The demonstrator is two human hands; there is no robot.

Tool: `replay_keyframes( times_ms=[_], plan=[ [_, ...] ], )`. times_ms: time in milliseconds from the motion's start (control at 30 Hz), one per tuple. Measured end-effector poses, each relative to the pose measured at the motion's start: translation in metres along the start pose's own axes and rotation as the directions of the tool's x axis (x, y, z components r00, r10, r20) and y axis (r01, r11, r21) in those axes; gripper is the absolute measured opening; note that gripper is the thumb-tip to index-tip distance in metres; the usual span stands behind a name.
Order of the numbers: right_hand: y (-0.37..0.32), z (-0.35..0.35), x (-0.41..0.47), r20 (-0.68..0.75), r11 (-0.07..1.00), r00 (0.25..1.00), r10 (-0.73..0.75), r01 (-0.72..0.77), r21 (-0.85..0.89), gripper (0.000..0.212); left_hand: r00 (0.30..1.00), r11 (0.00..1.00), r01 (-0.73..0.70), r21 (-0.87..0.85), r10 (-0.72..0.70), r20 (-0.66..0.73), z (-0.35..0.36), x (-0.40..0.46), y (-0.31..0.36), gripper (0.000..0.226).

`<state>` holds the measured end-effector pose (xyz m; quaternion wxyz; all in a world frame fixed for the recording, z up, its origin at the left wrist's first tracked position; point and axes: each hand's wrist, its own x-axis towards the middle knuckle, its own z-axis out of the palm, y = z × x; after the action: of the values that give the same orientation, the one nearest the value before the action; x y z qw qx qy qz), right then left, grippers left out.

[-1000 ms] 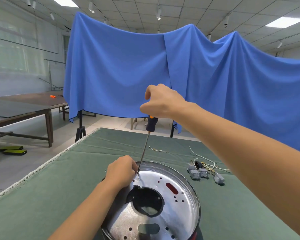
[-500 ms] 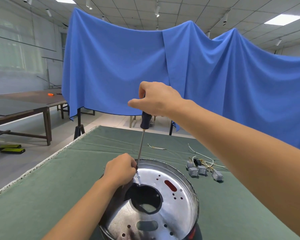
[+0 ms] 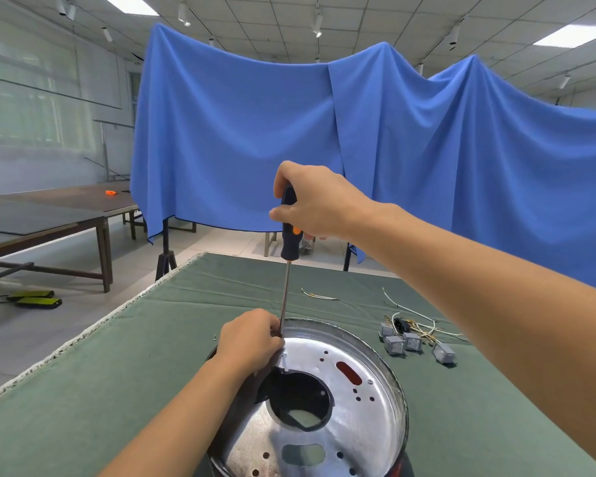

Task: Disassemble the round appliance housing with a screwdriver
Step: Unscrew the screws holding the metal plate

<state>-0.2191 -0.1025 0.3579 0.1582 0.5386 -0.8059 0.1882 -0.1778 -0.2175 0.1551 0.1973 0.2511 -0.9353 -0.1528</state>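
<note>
Round metal housing (image 3: pixel 341 418) at the near edge of the green-covered desk (image 3: pixel 117 366), its shiny perforated plate facing up. The left hand (image 3: pixel 252 339) rests on the housing's far-left rim, fingers curled about the lower end of the screwdriver (image 3: pixel 287 270) shaft. The screwdriver stands nearly upright, tip at the rim; the right hand (image 3: pixel 319 201) grips its dark handle from above. Farther right lie small grey switches with wires (image 3: pixel 413 339). Beyond hangs a blue cloth (image 3: pixel 324 142).
</note>
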Motion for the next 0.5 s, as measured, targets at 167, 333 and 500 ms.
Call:
replay_keyframes(
  times_ms=[167, 333, 500],
  plan=[
    [-0.002, -0.002, -0.006, -0.066, 0.999, 0.997, -0.038, 0.037, -0.017, 0.013, 0.999, 1.0, 0.024, -0.02, -0.025, -0.035, -0.002, 0.0, 0.002, 0.011],
    [0.001, -0.015, -0.01, -0.243, 1.0, 0.97, -0.004, 0.011, 0.029, 0.009, 0.998, 0.999, 0.03, -0.012, -0.031, -0.048, -0.002, -0.001, 0.003, 0.01],
    [0.017, -0.013, -0.019, -0.543, 0.996, 0.838, 0.061, -0.013, 0.091, 0.01, 0.996, 0.998, 0.049, -0.05, -0.053, -0.07, -0.002, -0.002, 0.003, 0.014]
  ],
)
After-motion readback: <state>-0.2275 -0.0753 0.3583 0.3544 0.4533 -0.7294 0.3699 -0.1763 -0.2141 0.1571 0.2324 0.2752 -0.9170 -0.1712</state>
